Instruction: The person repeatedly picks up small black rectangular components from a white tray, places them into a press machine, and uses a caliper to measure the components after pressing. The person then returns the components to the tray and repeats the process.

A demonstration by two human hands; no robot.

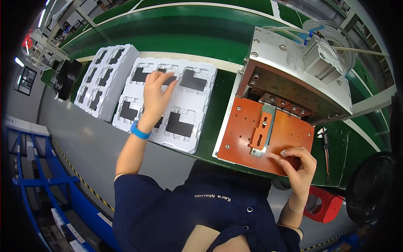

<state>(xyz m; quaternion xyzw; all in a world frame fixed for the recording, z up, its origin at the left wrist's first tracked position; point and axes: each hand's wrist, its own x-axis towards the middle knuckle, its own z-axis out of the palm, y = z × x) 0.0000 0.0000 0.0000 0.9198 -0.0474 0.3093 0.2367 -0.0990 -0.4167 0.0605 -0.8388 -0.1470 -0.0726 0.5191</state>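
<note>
My left hand [156, 96], with a blue wristband, hangs over a white plastic tray [176, 98]. Its fingers are bent, and thumb and fingertips are apart above a dark L-shaped flat piece [169, 79] in the back middle pocket, which the hand partly covers; contact is unclear. More such pieces [180, 124] lie in the other pockets. Over the near edge of an orange base plate [247, 113], my right hand [299, 166] has thumb and finger close together. A small pale sliver shows at their tips, too small to name. Beside it lies a slotted orange block [261, 131] on a metal strip.
A metal press head [294, 63] with a pneumatic cylinder stands over the plate's back. Stacked white trays [105, 80] sit at the left. A caliper [325, 147] lies right of the plate, near a black fan [371, 187]. A red stool [323, 206] stands below the table.
</note>
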